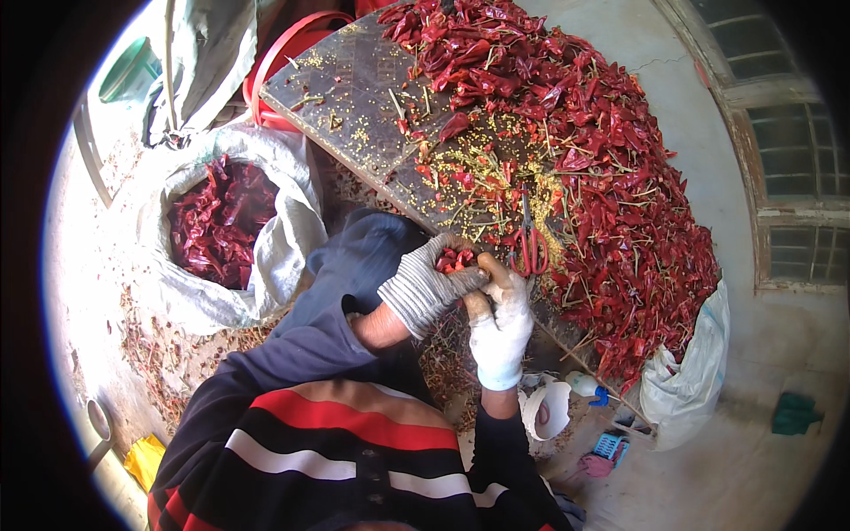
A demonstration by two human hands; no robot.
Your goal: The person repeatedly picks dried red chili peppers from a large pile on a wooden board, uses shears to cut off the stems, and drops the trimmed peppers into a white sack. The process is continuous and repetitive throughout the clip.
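Observation:
My left hand (pixel 431 282), in a grey ribbed glove, is closed around pieces of dried red chili pepper (pixel 455 260) at the board's near edge. Touching it from the right is my right hand (pixel 501 315), in a white glove with tan fingertips; its thumb and finger meet the left fingertips, and whether it pinches anything is hidden. Just beyond, red-handled scissors (pixel 529 249) lie on the dark board (pixel 358 86) among yellow seeds (pixel 458 162), stems and scraps. A large heap of dried red chilies (pixel 597 152) covers the board's far and right side.
To the left stands an open white woven sack (pixel 299 226) with red chilies inside. Red plastic basins (pixel 265 73) are behind the board's left corner. At the right are a white sack (pixel 690 391), a white container (pixel 548 408) and a blue basket (pixel 611 448). Stems litter the floor.

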